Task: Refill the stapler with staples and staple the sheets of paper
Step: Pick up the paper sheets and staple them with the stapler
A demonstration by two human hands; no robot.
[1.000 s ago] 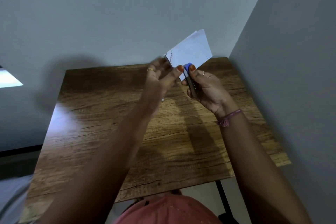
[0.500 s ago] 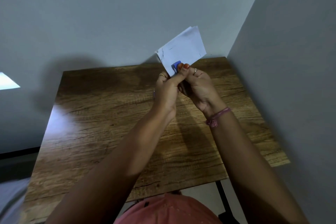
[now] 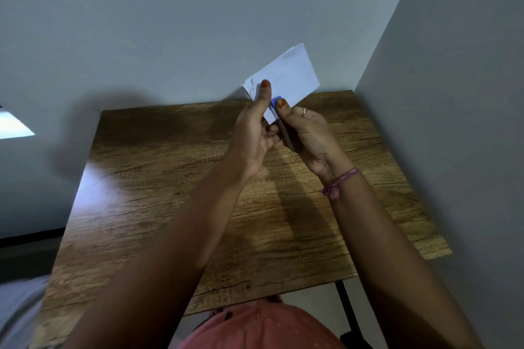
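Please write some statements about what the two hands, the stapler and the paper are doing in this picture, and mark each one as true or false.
1. The sheets of paper lie flat on the wooden table. False: they are held up in the air.
2. The right hand grips the stapler. True.
3. The left hand rests on the table. False: it pinches the paper, thumb on its front.
4. The stapler has a blue tip. True.
5. The right wrist wears a pink thread band. True.

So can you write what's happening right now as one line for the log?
step: stapling | left hand: pinches sheets of paper | right hand: grips blue stapler at paper edge | all held above wooden table
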